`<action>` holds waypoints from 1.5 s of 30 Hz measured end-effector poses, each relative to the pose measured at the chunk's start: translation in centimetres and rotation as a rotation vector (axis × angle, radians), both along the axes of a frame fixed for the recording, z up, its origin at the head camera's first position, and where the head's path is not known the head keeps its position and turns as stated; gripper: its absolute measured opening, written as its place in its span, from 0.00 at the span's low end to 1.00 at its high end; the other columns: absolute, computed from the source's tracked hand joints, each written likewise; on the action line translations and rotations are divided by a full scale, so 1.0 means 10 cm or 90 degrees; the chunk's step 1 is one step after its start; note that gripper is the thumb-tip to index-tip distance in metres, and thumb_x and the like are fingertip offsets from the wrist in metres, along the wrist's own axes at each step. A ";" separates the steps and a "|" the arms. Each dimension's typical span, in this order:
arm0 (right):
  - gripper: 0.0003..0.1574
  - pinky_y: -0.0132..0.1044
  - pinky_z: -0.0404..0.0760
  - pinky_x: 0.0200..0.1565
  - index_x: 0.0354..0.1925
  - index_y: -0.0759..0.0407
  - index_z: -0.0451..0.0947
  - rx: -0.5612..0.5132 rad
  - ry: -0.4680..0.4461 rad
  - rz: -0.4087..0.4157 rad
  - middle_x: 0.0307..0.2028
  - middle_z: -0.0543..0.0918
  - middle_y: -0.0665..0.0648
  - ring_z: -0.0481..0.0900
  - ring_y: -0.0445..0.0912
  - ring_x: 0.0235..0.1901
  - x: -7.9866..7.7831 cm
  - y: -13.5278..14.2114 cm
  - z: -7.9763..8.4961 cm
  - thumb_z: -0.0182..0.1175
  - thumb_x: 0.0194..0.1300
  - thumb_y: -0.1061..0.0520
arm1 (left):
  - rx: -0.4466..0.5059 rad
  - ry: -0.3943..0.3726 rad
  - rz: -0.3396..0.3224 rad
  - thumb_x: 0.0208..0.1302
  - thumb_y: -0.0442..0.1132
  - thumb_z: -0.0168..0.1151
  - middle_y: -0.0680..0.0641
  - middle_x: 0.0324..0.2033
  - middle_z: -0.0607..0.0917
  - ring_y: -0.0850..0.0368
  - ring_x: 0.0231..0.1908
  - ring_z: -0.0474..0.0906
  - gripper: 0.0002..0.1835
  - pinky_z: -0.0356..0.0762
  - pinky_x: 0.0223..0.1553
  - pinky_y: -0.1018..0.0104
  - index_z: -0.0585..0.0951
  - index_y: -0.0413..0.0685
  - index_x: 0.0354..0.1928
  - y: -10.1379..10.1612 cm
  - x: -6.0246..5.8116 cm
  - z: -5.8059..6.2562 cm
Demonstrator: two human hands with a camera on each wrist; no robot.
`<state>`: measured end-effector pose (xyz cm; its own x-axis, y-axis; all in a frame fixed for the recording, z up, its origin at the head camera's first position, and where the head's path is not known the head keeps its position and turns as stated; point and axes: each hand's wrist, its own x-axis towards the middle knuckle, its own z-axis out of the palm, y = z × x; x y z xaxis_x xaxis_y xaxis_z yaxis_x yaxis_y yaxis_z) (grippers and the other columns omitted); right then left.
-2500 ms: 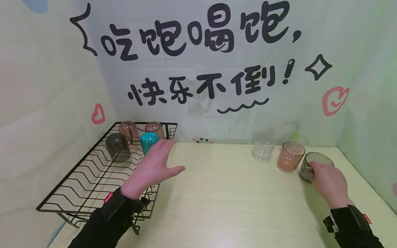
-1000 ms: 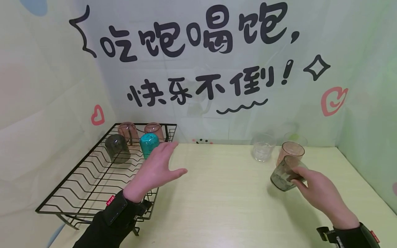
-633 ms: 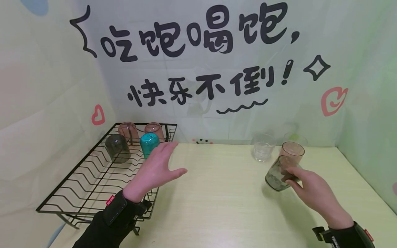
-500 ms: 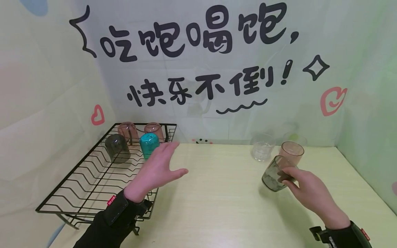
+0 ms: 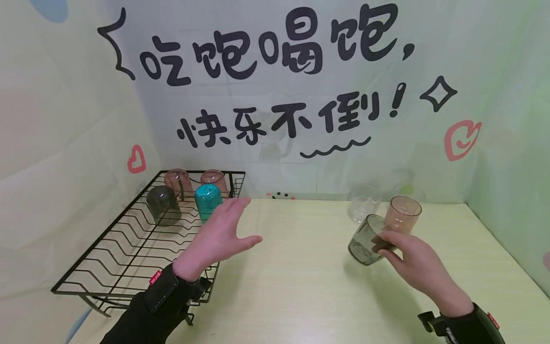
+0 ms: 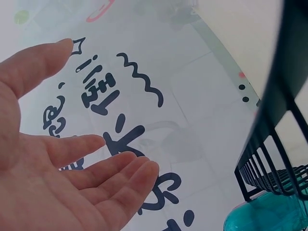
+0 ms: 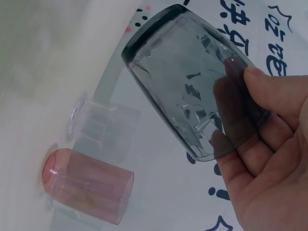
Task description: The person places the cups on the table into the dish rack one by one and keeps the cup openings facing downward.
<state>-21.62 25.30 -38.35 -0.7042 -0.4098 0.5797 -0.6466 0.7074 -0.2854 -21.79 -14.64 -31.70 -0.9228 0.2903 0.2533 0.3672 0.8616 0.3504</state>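
My right hand [image 5: 417,267] pinches a transparent grey drinking glass [image 5: 365,241] near its rim, thumb on one side and fingers on the other. The glass is tilted, its mouth toward the hand, and held off the table. In the right wrist view its thick base [image 7: 154,31] points away from the palm. My left hand [image 5: 216,236] is held over the right edge of a black wire dish rack [image 5: 129,263], fingers extended and thumb spread, holding nothing. Beside its fingertips a teal glass [image 5: 208,203] stands upside down on the rack.
Upside down on the rack are also a dark grey glass [image 5: 163,205] and two pink glasses [image 5: 178,184]. A pink glass [image 5: 404,210] and a clear glass [image 5: 363,208] stand upright at the table's back right. A lettered backdrop [image 5: 275,172] rises behind the table.
The grey glass, first standing at the right end of the row with my right hand at it, has been lifted, tilted and carried left past the pink glass. My left hand has barely moved.
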 end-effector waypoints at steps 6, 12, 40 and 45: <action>0.22 0.38 0.80 0.33 0.36 0.49 0.81 -0.010 -0.013 0.008 0.34 0.82 0.41 0.78 0.36 0.33 0.01 -0.04 -0.01 0.73 0.48 0.72 | -0.002 0.005 -0.001 0.53 0.53 0.75 0.35 0.66 0.69 0.36 0.65 0.64 0.48 0.67 0.62 0.41 0.65 0.37 0.70 0.00 0.00 0.00; 0.20 0.39 0.80 0.34 0.38 0.51 0.81 -0.022 -0.022 0.009 0.35 0.83 0.42 0.80 0.36 0.34 0.01 -0.07 0.00 0.73 0.50 0.71 | -0.004 0.007 -0.003 0.53 0.53 0.76 0.35 0.66 0.70 0.37 0.65 0.64 0.48 0.67 0.63 0.41 0.65 0.37 0.70 0.00 0.00 0.00; 0.18 0.23 0.76 0.42 0.42 0.58 0.83 -0.183 -0.056 0.113 0.36 0.86 0.47 0.83 0.40 0.37 -0.02 -0.37 0.13 0.69 0.54 0.74 | 0.005 0.020 -0.035 0.53 0.54 0.75 0.38 0.65 0.70 0.41 0.65 0.66 0.49 0.69 0.62 0.46 0.65 0.40 0.71 0.21 0.02 0.11; 0.18 0.22 0.76 0.43 0.42 0.60 0.83 -0.209 -0.045 0.131 0.36 0.87 0.49 0.84 0.41 0.37 -0.03 -0.41 0.17 0.68 0.54 0.74 | 0.021 0.023 -0.048 0.53 0.54 0.76 0.40 0.65 0.71 0.42 0.64 0.67 0.48 0.70 0.62 0.45 0.66 0.44 0.72 0.27 0.02 0.13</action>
